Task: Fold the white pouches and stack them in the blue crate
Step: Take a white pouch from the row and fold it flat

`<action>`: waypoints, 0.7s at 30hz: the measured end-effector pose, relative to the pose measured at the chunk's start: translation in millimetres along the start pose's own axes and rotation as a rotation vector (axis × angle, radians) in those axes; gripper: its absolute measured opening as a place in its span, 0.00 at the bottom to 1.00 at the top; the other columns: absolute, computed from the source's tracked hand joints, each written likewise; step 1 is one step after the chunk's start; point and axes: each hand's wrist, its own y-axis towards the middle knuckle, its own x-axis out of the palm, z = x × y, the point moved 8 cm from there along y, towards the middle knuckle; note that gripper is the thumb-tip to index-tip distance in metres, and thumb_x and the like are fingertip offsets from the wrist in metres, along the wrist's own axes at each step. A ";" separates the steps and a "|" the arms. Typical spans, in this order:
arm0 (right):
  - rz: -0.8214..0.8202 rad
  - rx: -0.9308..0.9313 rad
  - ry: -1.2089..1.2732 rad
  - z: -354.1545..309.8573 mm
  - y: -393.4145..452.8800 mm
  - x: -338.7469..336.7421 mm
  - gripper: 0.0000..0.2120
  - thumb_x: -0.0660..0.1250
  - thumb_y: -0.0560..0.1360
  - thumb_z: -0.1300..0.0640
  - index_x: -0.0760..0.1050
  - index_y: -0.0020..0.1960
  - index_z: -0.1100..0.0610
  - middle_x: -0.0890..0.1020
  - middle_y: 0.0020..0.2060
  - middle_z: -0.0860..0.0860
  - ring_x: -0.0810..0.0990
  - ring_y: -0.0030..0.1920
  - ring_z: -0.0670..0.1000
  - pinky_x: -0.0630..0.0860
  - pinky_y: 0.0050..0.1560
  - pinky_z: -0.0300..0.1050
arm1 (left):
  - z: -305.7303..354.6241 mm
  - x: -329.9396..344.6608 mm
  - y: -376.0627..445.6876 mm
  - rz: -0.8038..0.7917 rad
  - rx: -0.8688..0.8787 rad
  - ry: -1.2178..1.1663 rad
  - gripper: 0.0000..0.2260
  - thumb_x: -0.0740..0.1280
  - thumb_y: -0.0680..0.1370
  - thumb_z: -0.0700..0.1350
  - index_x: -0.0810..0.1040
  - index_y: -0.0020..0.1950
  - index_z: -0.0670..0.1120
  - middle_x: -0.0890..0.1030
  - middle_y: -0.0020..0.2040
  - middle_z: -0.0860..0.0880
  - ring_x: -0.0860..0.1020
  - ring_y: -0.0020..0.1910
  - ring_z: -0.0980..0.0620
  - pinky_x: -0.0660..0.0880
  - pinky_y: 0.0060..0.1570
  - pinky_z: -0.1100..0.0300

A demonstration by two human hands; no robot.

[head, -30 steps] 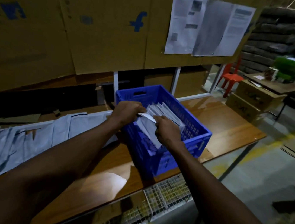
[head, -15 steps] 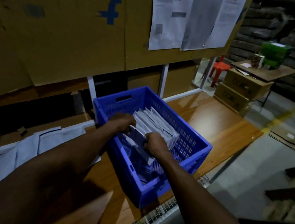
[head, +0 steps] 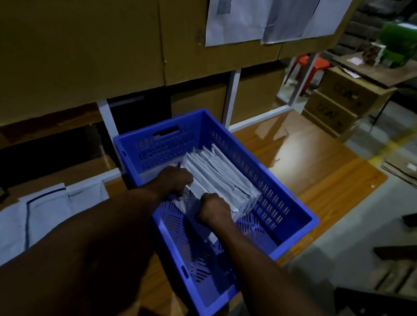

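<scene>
Both hands, the left hand (head: 176,180) and right hand (head: 216,209), now sit lower inside the blue crate (head: 296,221), pressing the folded white pouch (head: 192,197) down against the upright stack of pouches (head: 222,177).

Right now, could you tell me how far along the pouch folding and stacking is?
Done: a row of folded pouches already stands in the far half of the blue crate. In hand: the left hand and right hand are pushing one more folded pouch against that row. Left: unfolded white pouches lie on the table to the left, and the crate's near half is bare.
</scene>
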 end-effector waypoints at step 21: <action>0.162 0.066 -0.290 12.9 17.6 -20.3 0.13 0.72 0.75 0.54 0.79 0.58 0.56 0.82 0.55 0.54 0.82 0.55 0.57 0.75 0.44 0.44 | 0.3 -18.8 24.8 0.191 -0.051 0.038 0.22 0.78 0.68 0.51 0.78 0.59 0.48 0.80 0.62 0.45 0.77 0.63 0.45 0.69 0.63 0.55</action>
